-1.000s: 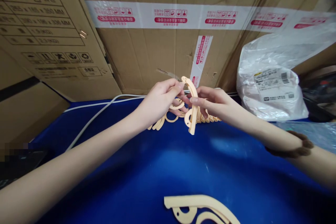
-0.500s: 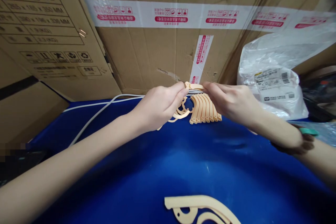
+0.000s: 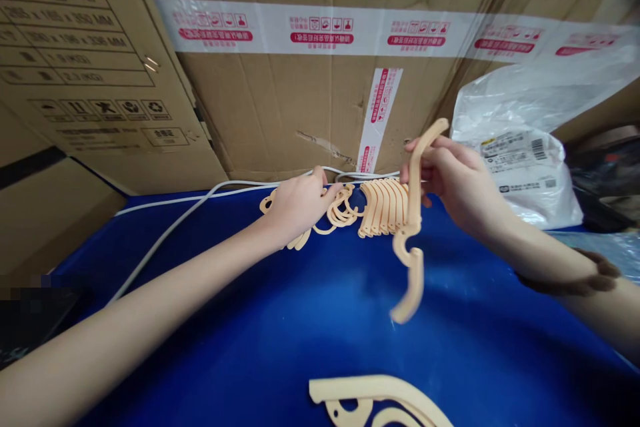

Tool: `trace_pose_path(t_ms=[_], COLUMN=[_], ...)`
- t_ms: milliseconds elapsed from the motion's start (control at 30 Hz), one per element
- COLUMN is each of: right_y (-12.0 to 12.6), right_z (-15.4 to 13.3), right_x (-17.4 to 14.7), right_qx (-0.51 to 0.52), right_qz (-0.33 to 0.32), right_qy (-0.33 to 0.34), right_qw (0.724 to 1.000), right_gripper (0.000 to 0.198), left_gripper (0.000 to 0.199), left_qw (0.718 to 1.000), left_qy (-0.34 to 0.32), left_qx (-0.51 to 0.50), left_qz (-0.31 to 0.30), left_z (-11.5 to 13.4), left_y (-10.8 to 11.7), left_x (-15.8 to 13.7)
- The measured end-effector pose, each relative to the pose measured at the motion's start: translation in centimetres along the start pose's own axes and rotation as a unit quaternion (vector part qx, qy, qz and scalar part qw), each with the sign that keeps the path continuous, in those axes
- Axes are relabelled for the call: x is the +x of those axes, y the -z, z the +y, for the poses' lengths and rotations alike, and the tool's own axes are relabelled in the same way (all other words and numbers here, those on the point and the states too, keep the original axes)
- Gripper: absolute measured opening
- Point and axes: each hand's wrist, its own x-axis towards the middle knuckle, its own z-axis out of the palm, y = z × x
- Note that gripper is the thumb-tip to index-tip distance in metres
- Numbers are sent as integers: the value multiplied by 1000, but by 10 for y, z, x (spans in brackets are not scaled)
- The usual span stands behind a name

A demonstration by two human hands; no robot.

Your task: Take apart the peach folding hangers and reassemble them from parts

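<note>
My right hand point(image 3: 453, 170) pinches a cream plastic folding hanger point(image 3: 415, 190) by its long curved arm, between thumb and fingers. The hanger hangs upright in front of me, its curved lower end point(image 3: 411, 290) dangling over the blue surface. My left hand point(image 3: 300, 207) is low over a pile of cream hook-shaped pieces point(image 3: 344, 210), thumb apart from the fingers. Its far fingertips are partly hidden, and nothing shows in its grasp. A neat row of slim curved arm pieces point(image 3: 383, 207) lies between the two hands, partly behind the held hanger.
A larger cream hanger point(image 3: 383, 387) lies at the near edge of the blue surface point(image 3: 280, 333). Cardboard boxes point(image 3: 260, 107) wall the back and left. A white cable point(image 3: 165, 240) runs along the left. A labelled white plastic bag point(image 3: 520, 167) sits at the right.
Both hands were together on one cream piece. My right hand has raised the hanger, its lower part now hanging down. My left hand has let go and moved left and down to the pile.
</note>
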Motion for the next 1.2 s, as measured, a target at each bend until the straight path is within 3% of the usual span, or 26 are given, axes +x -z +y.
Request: trace_pose_path(t_ms=[100, 167, 233, 300, 367, 433, 533, 633, 700, 800, 833, 900, 967, 1067, 1133, 1200], right_y=[5, 9, 13, 13, 8, 1, -10, -18, -21, -19, -16, -6, 3, 12, 14, 14], right_z=[1, 1, 1, -1, -2, -4, -3, 1, 3, 9, 11, 17, 21, 21, 20, 19], right_x=[-1, 0, 0, 0, -1, -2, -2, 0, 5, 17, 22, 31, 34, 27, 17, 8], right_qx=[35, -3, -114, -287, -449, -553, -608, -596, -538, -351, -285, -221, -245, -321, -374, -435], right_qz=[69, 87, 65, 30, 2, -20, -38, -43, -71, -142, -153, -128, -102, -85, -72, -53], right_qy=[37, 74, 118, 191, 265, 299, 297, 277, 242, 146, 111, 65, 60, 91, 137, 219], right_qw=[996, 993, 984, 938, 853, 778, 735, 753, 804, 914, 940, 965, 962, 939, 914, 872], right_gripper=[9, 12, 10, 10, 19, 29, 37, 35, 31, 31, 32, 34, 37, 34, 30, 26], left_gripper=[48, 46, 33, 20, 17, 17, 22, 25, 27, 28, 28, 33, 36, 31, 27, 25], left_qw=[979, 926, 876, 845, 825, 811, 799, 809, 849, 932, 946, 959, 968, 978, 982, 985], left_qy=[11, 32, 72, 105, 119, 118, 129, 151, 134, 10, -18, 11, 82, 108, 108, 115], left_qx=[-194, -346, -443, -501, -534, -549, -553, -535, -489, -362, -323, -279, -238, -170, -144, -113], left_qz=[-60, -150, -179, -153, -141, -165, -196, -192, -147, -12, 21, 35, -10, -62, -65, -57], left_z=[11, 19, 25, 28, 31, 34, 40, 44, 43, 33, 26, 11, -8, -35, -48, -58], left_y=[11, 20, 28, 34, 36, 36, 36, 34, 31, 27, 28, 33, 41, 49, 48, 45], left_x=[-6, -9, -12, -13, -13, -14, -15, -19, -21, -23, -22, -20, -17, -14, -12, -11])
